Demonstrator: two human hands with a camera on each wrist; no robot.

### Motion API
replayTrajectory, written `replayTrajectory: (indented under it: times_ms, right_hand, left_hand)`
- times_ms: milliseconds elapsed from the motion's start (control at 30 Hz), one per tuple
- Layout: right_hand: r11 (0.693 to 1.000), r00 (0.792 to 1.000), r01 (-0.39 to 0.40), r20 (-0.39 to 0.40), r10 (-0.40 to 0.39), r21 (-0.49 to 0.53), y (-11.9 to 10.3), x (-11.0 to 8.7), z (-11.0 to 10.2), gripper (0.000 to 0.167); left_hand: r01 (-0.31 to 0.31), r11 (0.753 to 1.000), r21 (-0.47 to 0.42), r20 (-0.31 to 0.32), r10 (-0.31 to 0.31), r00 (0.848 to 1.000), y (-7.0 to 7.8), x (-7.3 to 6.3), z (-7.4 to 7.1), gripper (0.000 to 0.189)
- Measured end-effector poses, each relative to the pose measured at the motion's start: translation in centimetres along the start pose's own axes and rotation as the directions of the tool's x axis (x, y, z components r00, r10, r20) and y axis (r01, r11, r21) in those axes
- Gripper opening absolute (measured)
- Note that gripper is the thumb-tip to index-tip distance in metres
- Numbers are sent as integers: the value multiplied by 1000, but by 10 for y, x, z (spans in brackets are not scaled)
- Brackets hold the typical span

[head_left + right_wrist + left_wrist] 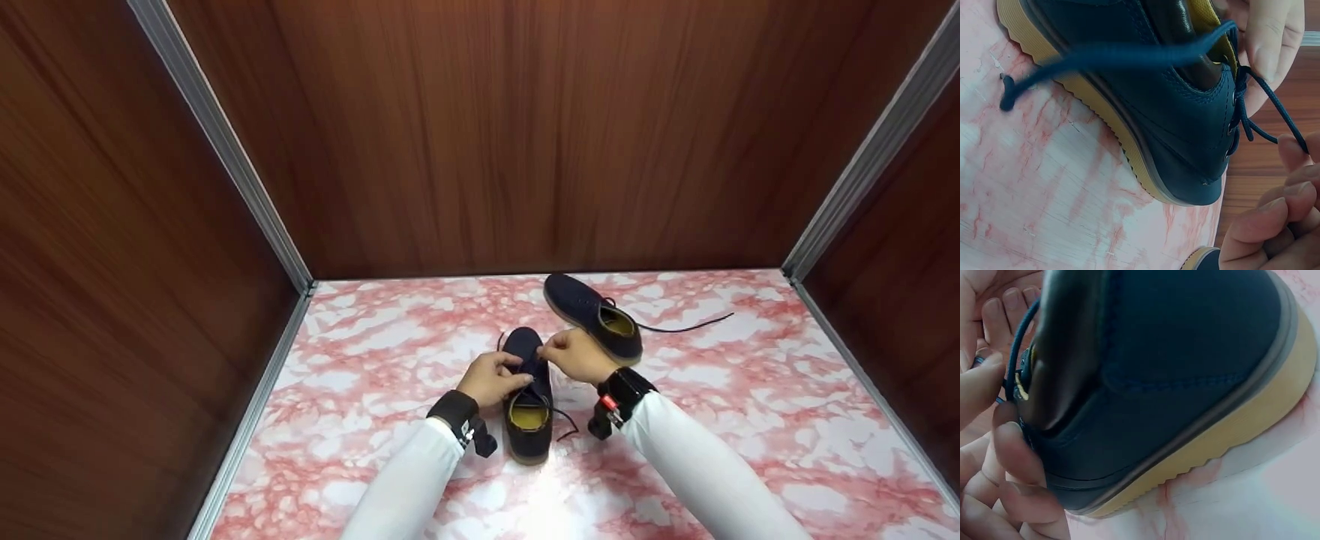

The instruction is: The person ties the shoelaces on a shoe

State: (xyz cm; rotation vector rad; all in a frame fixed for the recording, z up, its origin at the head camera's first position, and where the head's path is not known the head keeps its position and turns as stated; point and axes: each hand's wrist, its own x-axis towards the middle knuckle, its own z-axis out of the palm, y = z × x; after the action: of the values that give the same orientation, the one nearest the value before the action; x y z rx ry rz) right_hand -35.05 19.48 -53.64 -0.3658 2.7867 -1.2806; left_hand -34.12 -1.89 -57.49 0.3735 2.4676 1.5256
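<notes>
A dark navy lace-up shoe (529,444) with a tan ridged sole and yellow lining stands upright, toe away from me. My left hand (491,379) is at its laced opening, thumb and forefinger pinching the blue shoelace (1014,354) close to the eyelets. On the other side my right hand (581,355) pinches a loop of that shoelace (1276,103), drawn away from the eyelets, between thumb and forefinger. A loose lace end (568,429) trails beside the heel. In the right wrist view, the lace is gathered at the eyelets near the left thumb.
A second matching shoe (577,298) sits behind and to the right, angled, its lace (690,328) stretched out rightward. The surface (375,360) is red-and-white marbled. Brown wood-look panels (525,150) with grey metal edging close in the back and sides.
</notes>
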Motion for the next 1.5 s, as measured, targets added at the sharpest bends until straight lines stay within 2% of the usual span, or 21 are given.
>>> replayTrajectory:
  times_ms: [200, 467, 767, 900, 1000, 1167, 1300, 1400, 1500]
  right_hand:
    - [1000, 1000, 6, -3, -6, -7, 1, 0, -4, 23]
    - [999, 1000, -16, -3, 16, 40, 8, -3, -9, 22]
    - [999, 1000, 0, -9, 1, 40, 17, -11, -10, 20]
    - [999, 1000, 13, 24, -14, 38, 22, -15, -10, 23]
    - [999, 996, 24, 86, -27, 41, 25, -19, -10, 26]
    - [998, 974, 8, 227, -23, 68, 25, -24, -9, 28]
    - [998, 947, 27, 317, -44, 57, 23, -27, -7, 33]
    - [997, 932, 55, 355, -71, 54, 23, -29, -4, 39]
    - [994, 926, 87, 364, -105, 65, 23, -28, -1, 36]
  left_hand:
    - [-25, 998, 58, -33, 27, 999, 0, 0, 1, 44]
    - [-30, 995, 95, -38, 34, 999, 2, -1, 3, 47]
    - [-37, 980, 197, -53, 48, 997, 5, -2, 5, 51]
    - [-40, 978, 203, -74, 56, 996, 5, -3, 6, 42]
    - [-38, 978, 204, -99, 59, 993, 5, -3, 7, 34]
    - [-12, 984, 178, -118, 33, 992, 5, -3, 7, 26]
    - [17, 995, 103, -100, -7, 995, 4, -3, 6, 24]
    - [35, 999, 22, -74, -33, 997, 3, -2, 5, 24]
    - [40, 998, -50, -51, -43, 998, 3, -2, 4, 22]
